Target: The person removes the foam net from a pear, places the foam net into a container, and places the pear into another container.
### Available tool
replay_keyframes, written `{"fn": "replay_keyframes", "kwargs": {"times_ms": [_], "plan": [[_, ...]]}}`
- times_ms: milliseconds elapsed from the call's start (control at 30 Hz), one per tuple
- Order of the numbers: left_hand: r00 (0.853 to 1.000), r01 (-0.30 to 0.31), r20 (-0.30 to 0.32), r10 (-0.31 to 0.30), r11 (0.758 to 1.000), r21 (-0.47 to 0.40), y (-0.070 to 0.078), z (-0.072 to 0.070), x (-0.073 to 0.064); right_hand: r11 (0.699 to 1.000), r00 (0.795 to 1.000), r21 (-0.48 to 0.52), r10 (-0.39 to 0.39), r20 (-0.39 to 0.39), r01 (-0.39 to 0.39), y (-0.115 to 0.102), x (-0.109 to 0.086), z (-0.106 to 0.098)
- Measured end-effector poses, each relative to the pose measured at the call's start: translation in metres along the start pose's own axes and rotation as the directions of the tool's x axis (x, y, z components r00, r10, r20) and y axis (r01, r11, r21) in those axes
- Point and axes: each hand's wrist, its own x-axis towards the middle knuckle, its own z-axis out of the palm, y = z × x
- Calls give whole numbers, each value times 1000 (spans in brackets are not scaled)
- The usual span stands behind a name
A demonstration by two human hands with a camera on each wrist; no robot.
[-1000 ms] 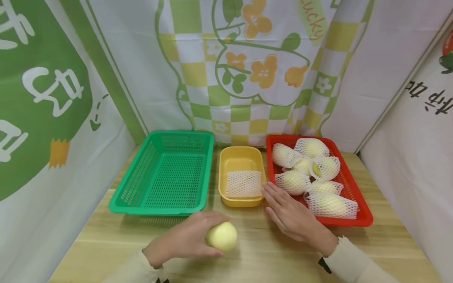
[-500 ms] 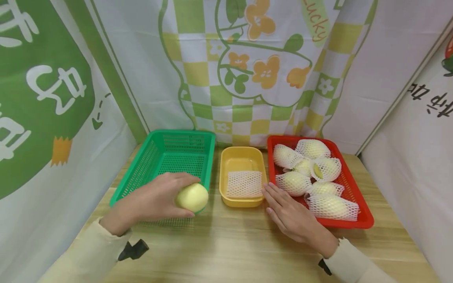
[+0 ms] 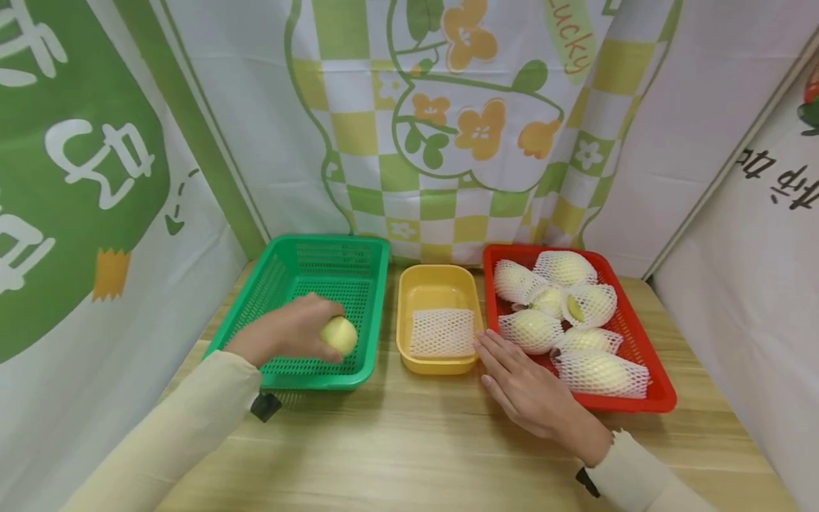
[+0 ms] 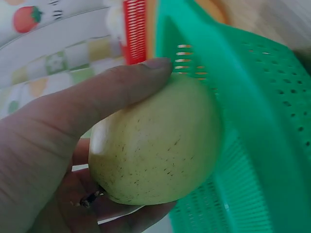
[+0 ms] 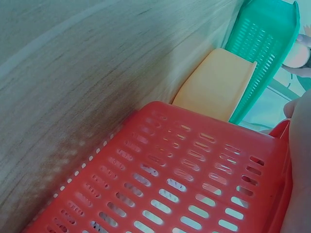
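In the head view my left hand (image 3: 291,328) grips a pale yellow pear (image 3: 342,336) inside the outline of the green basket (image 3: 379,299). Up close in the left wrist view, thumb and fingers wrap the speckled pear (image 4: 160,145), its dark stem towards the palm and the green wall right beside it. My right hand (image 3: 526,390) holds nothing; its straight fingers rest between the yellow tub (image 3: 438,365) and the red basket (image 3: 659,404), fingertips at the tub's rim. A white foam net (image 3: 441,332) lies flat in the tub.
Several net-wrapped pears (image 3: 530,331) fill much of the red basket. All three containers stand in a row on the wooden table (image 3: 384,455), against a checkered curtain (image 3: 416,171) at the back. Printed fabric walls close off both sides.
My left hand has carried the pear from the table's front middle, left and away from me, over the green basket's near rim and down into it. The right hand has stayed still.
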Motion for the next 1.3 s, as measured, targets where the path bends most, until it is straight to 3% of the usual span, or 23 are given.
{"fn": "replay_keyframes", "kwargs": {"times_ms": [133, 367, 933, 1133, 1300], "plan": [[997, 14, 82, -16, 1000, 16, 2, 9, 11, 1000, 1000, 9, -4, 10, 4, -1, 1, 0], [976, 82, 197, -96, 994, 75, 11, 20, 19, 1000, 1000, 18, 8, 20, -8, -2, 1, 0], [959, 104, 248, -138, 984, 147, 5, 46, 31, 1000, 1000, 17, 2, 7, -2, 0, 0, 1], [961, 104, 245, -129, 988, 112, 5, 45, 30, 1000, 1000, 7, -3, -5, 3, 1, 0, 2], [966, 86, 235, -107, 992, 96, 10, 35, 26, 1000, 1000, 10, -3, -3, 3, 2, 1, 2]]}}
